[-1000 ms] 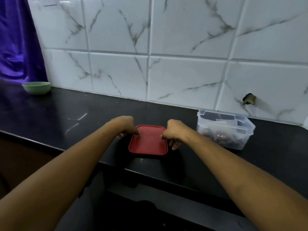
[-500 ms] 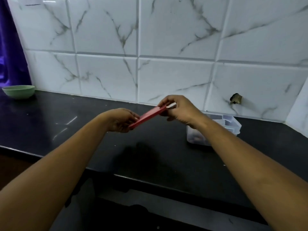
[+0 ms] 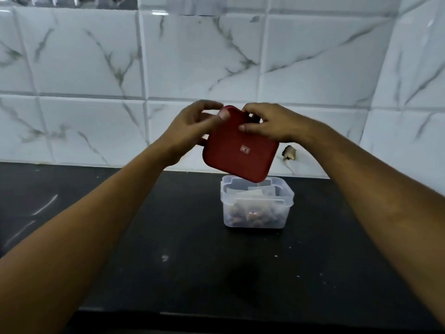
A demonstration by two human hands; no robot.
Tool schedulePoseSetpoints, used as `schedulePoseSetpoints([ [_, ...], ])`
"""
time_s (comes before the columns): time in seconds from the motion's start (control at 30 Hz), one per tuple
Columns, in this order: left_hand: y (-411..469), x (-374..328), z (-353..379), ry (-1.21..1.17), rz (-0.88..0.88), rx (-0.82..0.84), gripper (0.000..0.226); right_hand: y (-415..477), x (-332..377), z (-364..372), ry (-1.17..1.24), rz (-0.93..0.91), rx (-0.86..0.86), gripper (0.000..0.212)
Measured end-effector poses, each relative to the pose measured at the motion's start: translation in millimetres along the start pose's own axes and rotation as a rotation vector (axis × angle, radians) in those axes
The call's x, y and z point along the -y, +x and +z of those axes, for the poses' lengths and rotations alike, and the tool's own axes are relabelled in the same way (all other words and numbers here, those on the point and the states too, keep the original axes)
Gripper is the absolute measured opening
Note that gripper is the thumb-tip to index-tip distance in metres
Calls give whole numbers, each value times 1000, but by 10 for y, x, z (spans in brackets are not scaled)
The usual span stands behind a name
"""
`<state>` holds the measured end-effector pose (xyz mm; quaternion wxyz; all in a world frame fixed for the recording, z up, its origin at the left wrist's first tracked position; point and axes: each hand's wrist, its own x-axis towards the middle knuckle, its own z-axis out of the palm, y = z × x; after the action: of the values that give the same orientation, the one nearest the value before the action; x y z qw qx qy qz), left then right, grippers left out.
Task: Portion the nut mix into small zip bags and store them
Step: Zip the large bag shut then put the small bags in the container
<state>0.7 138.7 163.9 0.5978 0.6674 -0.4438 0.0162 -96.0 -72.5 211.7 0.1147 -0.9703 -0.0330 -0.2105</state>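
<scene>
A person stands at a black stone counter (image 3: 168,249) with both arms stretched out. The red lid (image 3: 240,153), held nearly edge-on and off to the left half a second ago, is now raised with its flat face toward us, directly above the clear plastic container (image 3: 256,216). Its lower corner overlaps the container's far rim in view, and I cannot tell if they touch.

The left hand (image 3: 190,133) grips the lid's 10 o'clock corner, thumb on the face. The right hand (image 3: 272,125) pinches the top edge at 1 o'clock.

The lid is a matte, rounded square with a small label. The container is frosted, with a lipped rim, and sits at 12 o'clock on the counter. Inside it are small zip bags (image 3: 252,206) of dark nut mix.

Behind it is glossy, white, marble-veined tile (image 3: 192,56) with a chipped hole (image 3: 289,153) at 1 o'clock. Open counter lies at 9, 3 and 6 o'clock.
</scene>
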Motion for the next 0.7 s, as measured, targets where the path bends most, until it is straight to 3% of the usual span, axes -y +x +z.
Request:
schedulePoseSetpoints([
  [0.1, 146, 50, 300, 215, 126, -45, 49, -54, -178, -74, 31, 87, -2, 35],
  [0.2, 226, 215, 504, 117, 54, -144, 60, -124, -423, -13, -64, 172, -120, 56],
  [0.27, 228, 346, 595, 8, -66, -178, 61, -211, -626, 103, -142, 351, -173, 62],
  [0.33, 216, 495, 679, -82, -224, -189, 57, -317, -827, 281, -123, 539, -131, 58],
  [0.43, 172, 703, 781, -174, -417, -202, 45, -450, -998, 575, 260, 704, -38, 36],
  [0.5, 156, 822, 823, -109, -485, -187, 32, -503, -1043, 730, 378, 744, -40, 31],
  [0.6, 133, 963, 843, 126, -497, -115, 12, -515, -1049, 818, 124, 670, -98, 29],
  [0.7, 108, 1027, 882, 306, -477, -76, 7, -538, -1012, 843, -137, 625, -55, 32],
])
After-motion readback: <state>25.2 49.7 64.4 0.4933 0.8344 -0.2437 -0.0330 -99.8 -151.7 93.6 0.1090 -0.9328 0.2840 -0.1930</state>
